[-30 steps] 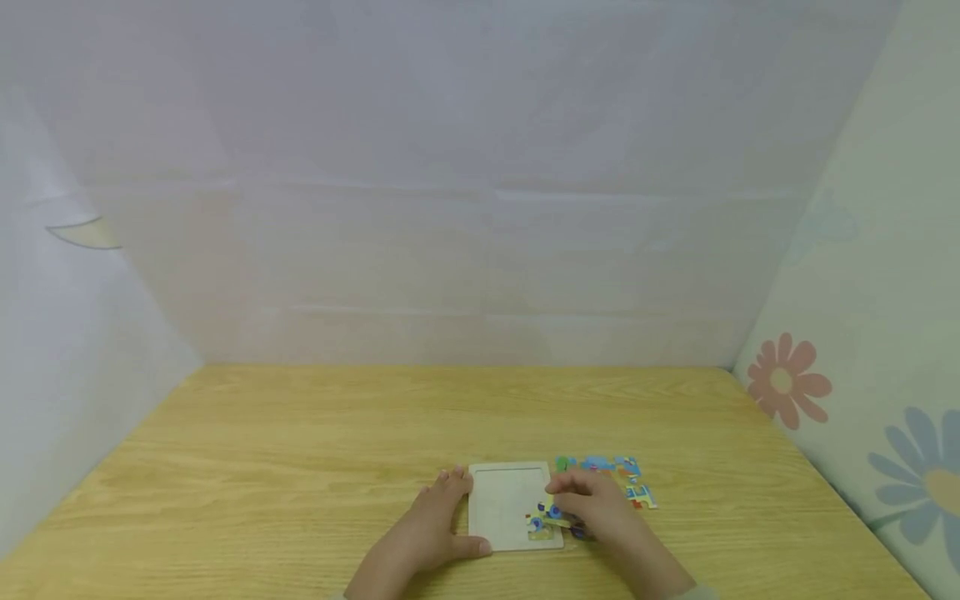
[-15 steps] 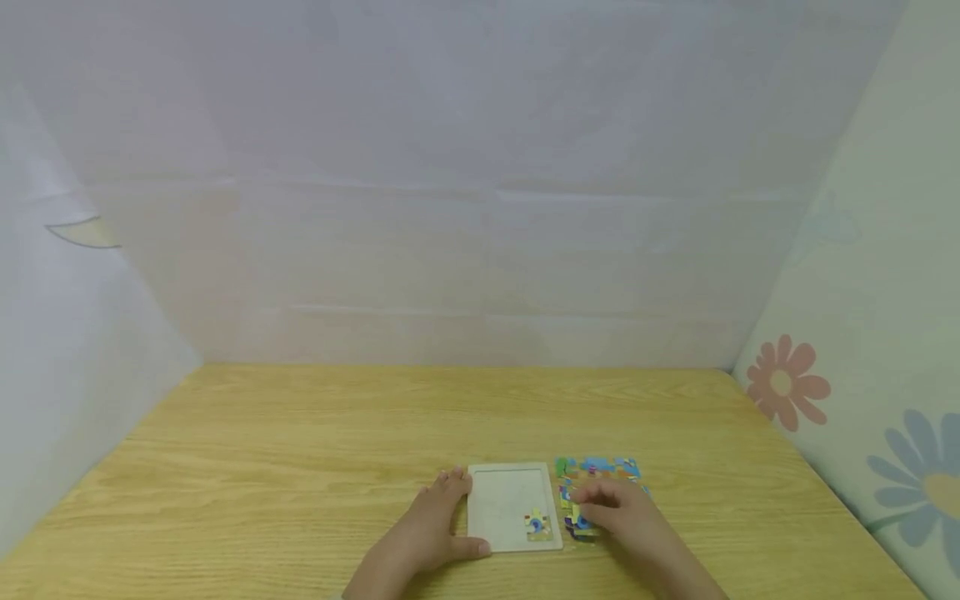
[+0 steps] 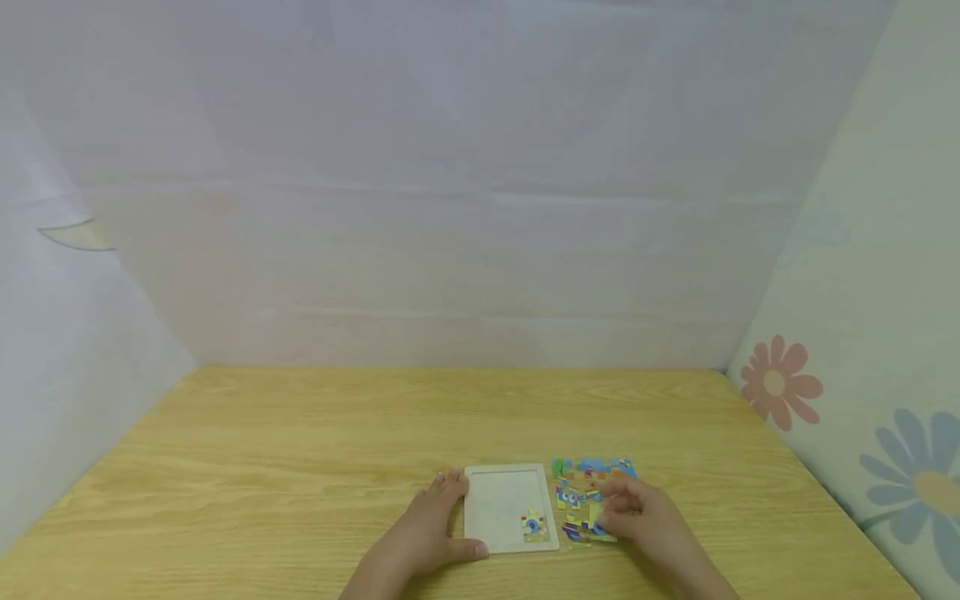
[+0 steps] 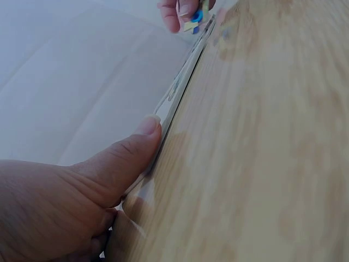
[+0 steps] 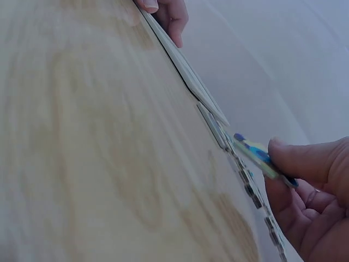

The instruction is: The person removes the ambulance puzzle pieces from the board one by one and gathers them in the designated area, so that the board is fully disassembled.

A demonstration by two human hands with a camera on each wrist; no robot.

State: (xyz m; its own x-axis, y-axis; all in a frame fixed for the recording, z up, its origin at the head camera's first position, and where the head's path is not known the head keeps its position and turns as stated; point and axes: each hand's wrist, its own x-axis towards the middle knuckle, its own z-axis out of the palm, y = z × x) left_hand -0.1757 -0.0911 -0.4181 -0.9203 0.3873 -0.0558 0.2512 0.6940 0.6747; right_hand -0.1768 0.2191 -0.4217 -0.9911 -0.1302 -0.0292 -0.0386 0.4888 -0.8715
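Observation:
A square wooden puzzle tray (image 3: 497, 504) lies flat on the table, with one yellow-and-blue puzzle piece (image 3: 534, 527) in its lower right corner. My left hand (image 3: 423, 533) holds the tray along its left side, the thumb at the lower left corner, pressed to the edge in the left wrist view. Right of the tray, my right hand (image 3: 651, 527) pinches another puzzle piece (image 5: 255, 153), yellow-green and blue, between thumb and fingers. That piece is tilted and raised just above the loose puzzle pieces (image 3: 570, 498). Some of these are hidden under the right hand.
The wood-grain table (image 3: 300, 467) reaches back to a pale cloth wall (image 3: 480, 250). On the right stands a cloth side wall with printed flowers (image 3: 780, 383). More loose pieces (image 3: 592, 464) lie at the far side of the group, close to the tray's right edge.
My right hand has moved right, off the tray's lower right area to over the loose pieces, carrying the pinched piece. My left hand stays on the tray.

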